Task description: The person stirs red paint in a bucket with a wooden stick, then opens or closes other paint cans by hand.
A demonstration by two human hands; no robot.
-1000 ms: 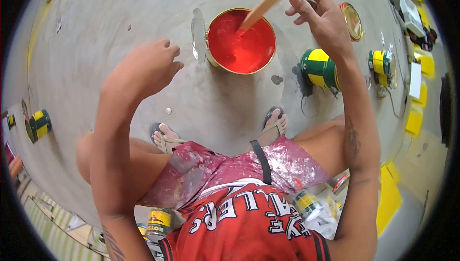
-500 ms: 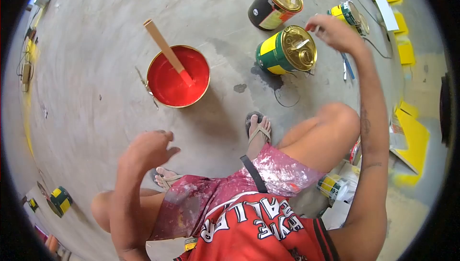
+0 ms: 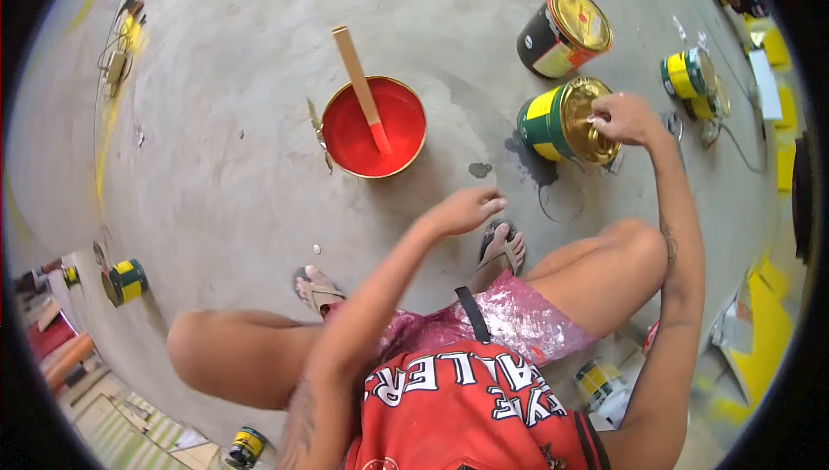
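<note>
My right hand (image 3: 629, 118) is at the gold lid (image 3: 589, 94) of a green and yellow paint can (image 3: 542, 123). Its fingers are closed in a pinch around a small white piece on the lid, partly hidden by the fingers. My left hand (image 3: 466, 209) hangs over the floor in front of my foot, fingers loosely bent and apart, with nothing visible in it. To its upper left stands an open can of red paint (image 3: 345, 133), with a wooden stick (image 3: 356, 73) leaning inside, its lower end coated red.
A black can with a gold lid (image 3: 561, 34) stands behind the green one. Smaller green and yellow cans (image 3: 686, 73) are at the right, near yellow-painted pieces (image 3: 764, 323). Dark wet spots (image 3: 480, 170) mark the concrete floor. Another can (image 3: 126, 282) lies far left.
My right hand has come down onto the green can's lid and closed on the white piece. My left hand has moved right, toward that can. The view has shifted left.
</note>
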